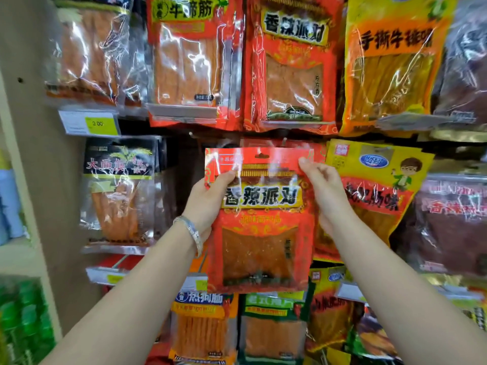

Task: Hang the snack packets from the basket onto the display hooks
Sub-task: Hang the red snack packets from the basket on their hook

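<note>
A red packet [259, 219] bears black characters on a yellow band; neighbouring yellow packet [374, 180], silver bracelet [191, 231].

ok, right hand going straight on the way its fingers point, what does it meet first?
Right hand already pinches the held red packet at its top corner; beyond that, probably the red packets hanging just behind it. Depth unclear.

Bright, even light, and white glare streaks the glossy red plastic snack packet [261, 233] mid-frame; the edges bow and smear, with soft, blurred green goods [23, 320] bottom left.
</note>
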### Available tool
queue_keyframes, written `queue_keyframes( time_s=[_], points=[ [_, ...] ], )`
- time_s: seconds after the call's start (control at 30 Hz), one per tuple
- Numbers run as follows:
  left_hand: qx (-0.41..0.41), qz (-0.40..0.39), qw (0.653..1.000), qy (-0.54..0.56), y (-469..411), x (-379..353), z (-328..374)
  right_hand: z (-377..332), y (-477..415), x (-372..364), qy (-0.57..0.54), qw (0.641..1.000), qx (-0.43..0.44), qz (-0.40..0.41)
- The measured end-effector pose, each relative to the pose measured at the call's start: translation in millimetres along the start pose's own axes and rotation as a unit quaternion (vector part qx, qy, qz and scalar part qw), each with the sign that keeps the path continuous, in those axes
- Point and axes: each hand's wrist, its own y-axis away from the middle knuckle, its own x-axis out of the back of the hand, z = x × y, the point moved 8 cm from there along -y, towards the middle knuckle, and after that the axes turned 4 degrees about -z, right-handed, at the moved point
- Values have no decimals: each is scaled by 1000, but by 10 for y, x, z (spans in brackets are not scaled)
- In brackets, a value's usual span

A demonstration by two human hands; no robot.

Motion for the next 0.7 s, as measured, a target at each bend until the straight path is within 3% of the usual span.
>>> queue_keyframes(
  time_s=[0.1, 0.33, 0.4, 0.57, 0.7],
  points=[
    [-24, 11, 1000, -14, -57, -26, 21, -4, -13, -6, -6, 999, -24, -39],
    [-190, 106, 972, -90, -120, 54, 515, -436, -22, 131, 71, 993, 95, 27],
    [-226, 81, 960, -143, -107, -62, 642, -504, -35, 132, 73, 992, 102, 32],
    [-223, -41, 961, -158, -120, -487, 717, -555, -118, 160, 61, 992, 93, 59],
    [-217, -58, 962, -154, -122, -597, 734, -473, -201, 186, 58, 994, 55, 78]
  ],
)
